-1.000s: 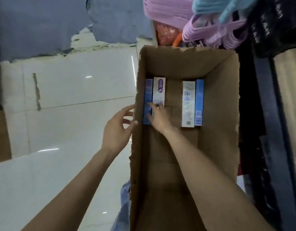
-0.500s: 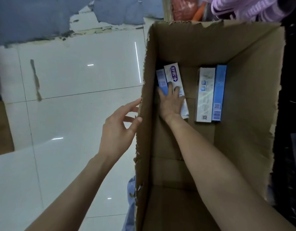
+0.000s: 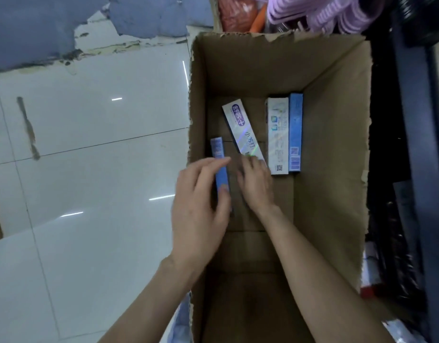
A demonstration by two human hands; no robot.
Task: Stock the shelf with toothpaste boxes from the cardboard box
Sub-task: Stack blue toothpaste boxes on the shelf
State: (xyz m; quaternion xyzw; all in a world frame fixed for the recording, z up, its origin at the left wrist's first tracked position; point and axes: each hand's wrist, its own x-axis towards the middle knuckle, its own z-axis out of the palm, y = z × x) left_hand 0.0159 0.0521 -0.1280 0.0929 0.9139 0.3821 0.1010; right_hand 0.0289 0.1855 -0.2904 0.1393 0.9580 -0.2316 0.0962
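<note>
An open cardboard box (image 3: 332, 125) stands on the floor below me. My left hand (image 3: 201, 206) is inside its left side, fingers and thumb closed around a narrow blue toothpaste box (image 3: 219, 159) that stands on edge. My right hand (image 3: 256, 181) grips the near end of a white toothpaste box with a purple logo (image 3: 242, 129), which lies tilted on the box floor. Against the right side lie two more toothpaste boxes side by side, a white one (image 3: 277, 134) and a blue one (image 3: 295, 132).
Glossy white floor tiles (image 3: 89, 144) spread to the left. A dark shelf frame (image 3: 416, 144) rises along the right edge. Purple plastic hangers (image 3: 319, 13) and an orange item (image 3: 235, 11) sit beyond the box's far wall. Blue fabric (image 3: 40, 26) lies at top left.
My left hand has moved from outside the box rim into the box and taken hold of the blue toothpaste box. My right hand has pulled the white purple-logo box nearer and turned it.
</note>
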